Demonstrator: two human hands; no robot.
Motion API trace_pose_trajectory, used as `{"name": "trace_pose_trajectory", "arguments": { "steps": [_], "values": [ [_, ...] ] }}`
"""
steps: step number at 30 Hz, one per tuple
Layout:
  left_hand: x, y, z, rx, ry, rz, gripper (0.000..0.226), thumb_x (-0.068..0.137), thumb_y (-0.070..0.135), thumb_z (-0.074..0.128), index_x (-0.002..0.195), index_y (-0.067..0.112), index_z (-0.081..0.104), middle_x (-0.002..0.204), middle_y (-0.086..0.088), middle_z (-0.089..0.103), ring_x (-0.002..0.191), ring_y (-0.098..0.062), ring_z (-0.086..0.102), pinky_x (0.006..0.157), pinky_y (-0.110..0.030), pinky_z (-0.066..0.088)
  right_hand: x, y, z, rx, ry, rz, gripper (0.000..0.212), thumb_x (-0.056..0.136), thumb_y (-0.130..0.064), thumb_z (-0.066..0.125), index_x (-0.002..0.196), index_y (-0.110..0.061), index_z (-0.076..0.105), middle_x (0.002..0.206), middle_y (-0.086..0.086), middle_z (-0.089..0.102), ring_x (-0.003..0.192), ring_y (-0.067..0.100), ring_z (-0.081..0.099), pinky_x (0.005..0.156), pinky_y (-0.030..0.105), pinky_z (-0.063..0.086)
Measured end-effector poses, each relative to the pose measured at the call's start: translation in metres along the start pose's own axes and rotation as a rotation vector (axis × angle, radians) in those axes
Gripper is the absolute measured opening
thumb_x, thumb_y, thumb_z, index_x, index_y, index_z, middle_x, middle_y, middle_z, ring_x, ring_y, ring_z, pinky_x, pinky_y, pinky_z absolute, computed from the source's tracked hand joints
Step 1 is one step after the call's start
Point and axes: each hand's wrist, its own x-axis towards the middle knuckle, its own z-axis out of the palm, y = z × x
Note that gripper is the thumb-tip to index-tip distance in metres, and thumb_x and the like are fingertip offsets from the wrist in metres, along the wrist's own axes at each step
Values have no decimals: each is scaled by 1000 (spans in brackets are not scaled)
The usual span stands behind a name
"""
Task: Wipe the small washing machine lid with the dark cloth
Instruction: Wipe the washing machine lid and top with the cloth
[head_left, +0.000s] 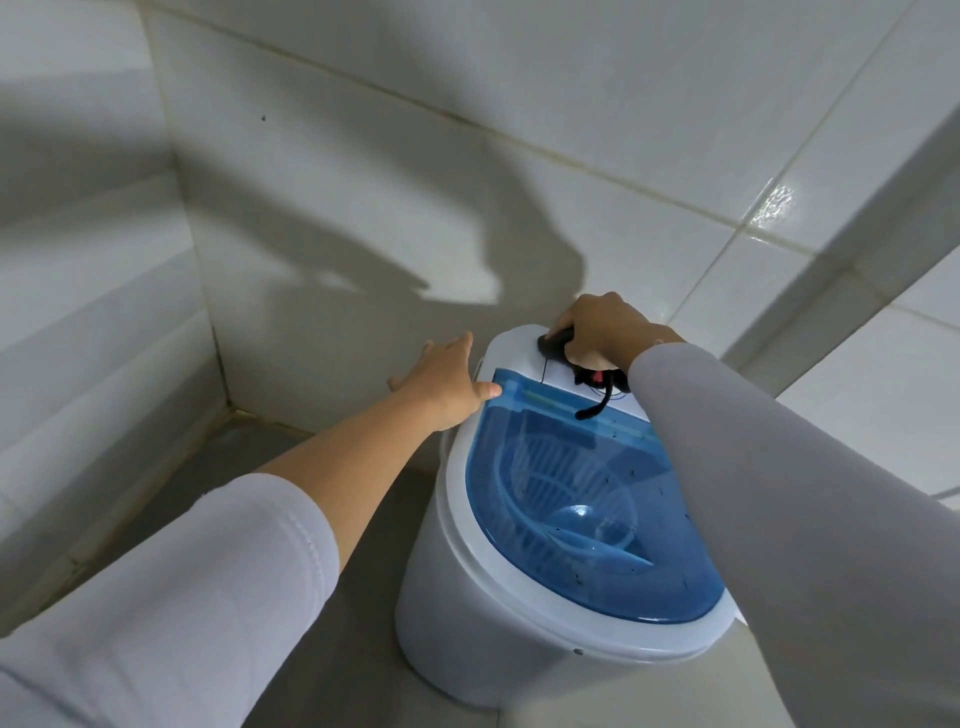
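A small white washing machine (467, 597) stands on the floor with a see-through blue lid (587, 499); a slotted basket shows through it. My right hand (597, 332) is closed on a dark cloth (555, 344), pressed on the white top panel (514, 353) behind the lid. A dark strand of the cloth (592, 408) hangs onto the lid's back edge. My left hand (441, 382) rests on the machine's left back side, fingers spread, thumb on the lid's corner.
White tiled walls (363, 182) meet in a corner just behind and left of the machine. A tiled ledge (857, 218) runs along the right. The grey floor (332, 545) lies to the left of the machine.
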Motion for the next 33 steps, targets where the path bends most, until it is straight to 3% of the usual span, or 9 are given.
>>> {"name": "trace_pose_trajectory", "arguments": {
  "steps": [3, 9, 13, 19, 23, 28, 33],
  "values": [
    [-3, 2, 0, 26, 12, -12, 79, 91, 46, 54, 152, 23, 9, 161, -6, 15, 150, -25, 9, 115, -58, 20, -9, -2, 0, 2, -22, -46, 32, 88, -16, 53, 112, -26, 71, 113, 7, 64, 94, 30, 64, 84, 35, 56],
    [-9, 5, -4, 75, 39, -27, 76, 90, 48, 54, 150, 20, 16, 160, -1, 19, 150, -23, 6, 112, -60, 20, -20, 0, 1, -183, -64, -111, 38, 86, -10, 56, 112, -35, 71, 117, 2, 64, 96, 24, 61, 75, 27, 50],
    [-9, 3, -3, 62, 43, -28, 78, 89, 49, 55, 151, 20, 15, 160, -1, 19, 150, -23, 5, 113, -61, 19, -26, 1, -2, -262, -77, -160, 28, 86, -23, 61, 110, -32, 72, 115, 3, 65, 102, 24, 62, 73, 27, 44],
    [-10, 2, -4, 61, 37, -30, 83, 88, 52, 55, 152, 23, 9, 161, -1, 16, 150, -23, 3, 112, -63, 19, -20, 0, 6, -489, -17, -225, 25, 87, -16, 58, 102, -28, 74, 108, 1, 68, 97, 24, 64, 71, 29, 48],
    [-13, 5, -4, 82, 36, -29, 80, 90, 50, 52, 152, 21, 11, 161, -2, 16, 150, -24, 4, 113, -62, 17, -15, 0, 16, -627, 94, -286, 28, 90, -10, 50, 105, -21, 70, 111, 3, 66, 105, 23, 57, 69, 30, 38],
    [-12, 15, -9, 136, 23, 15, 78, 93, 40, 54, 153, 20, 8, 161, 1, 12, 150, -21, 2, 114, -60, 14, -14, 25, -10, -364, 177, -186, 32, 88, -17, 54, 113, -31, 68, 117, 2, 64, 115, 25, 49, 75, 32, 38],
    [0, 33, -8, 136, 14, 88, 73, 95, 35, 52, 152, 21, 9, 162, 4, 12, 150, -19, 1, 115, -61, 14, 1, 51, -33, -235, 147, -115, 44, 85, -6, 51, 112, -36, 68, 115, 1, 65, 107, 24, 55, 74, 28, 37]
  ]
}}
